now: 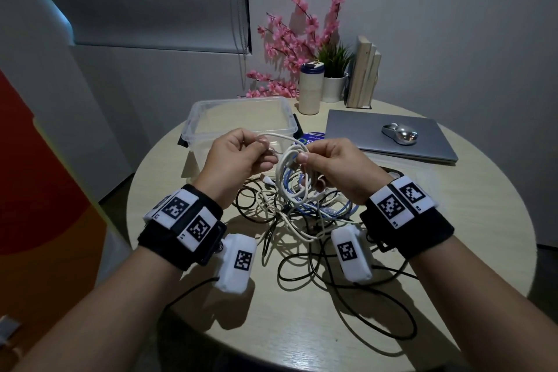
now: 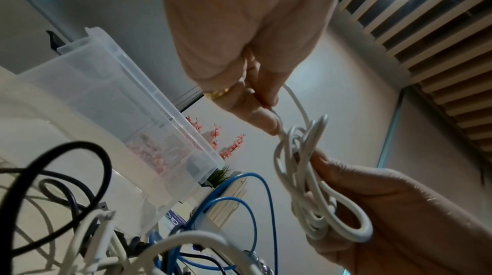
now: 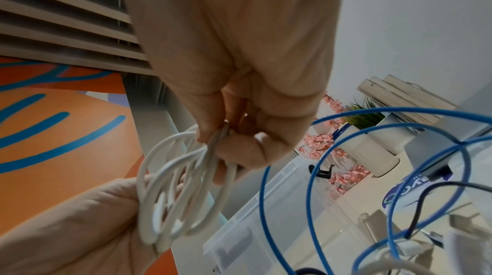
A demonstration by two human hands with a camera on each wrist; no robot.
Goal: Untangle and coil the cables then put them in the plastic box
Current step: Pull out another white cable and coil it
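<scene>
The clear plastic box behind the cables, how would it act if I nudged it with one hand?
The plastic box looks thin-walled and holds nothing visible, so it is probably light and would likely slide on the smooth table. Its wide, low shape makes tipping unlikely.

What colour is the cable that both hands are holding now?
White. The coiled cable shows best in the left wrist view, held between the left hand and the right hand.

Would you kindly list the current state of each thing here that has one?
white cable: partly coiled, held by both hands
left hand: pinches the cable
right hand: grips the coil
plastic box: open, empty
laptop: closed
cable pile: tangled on table
</scene>
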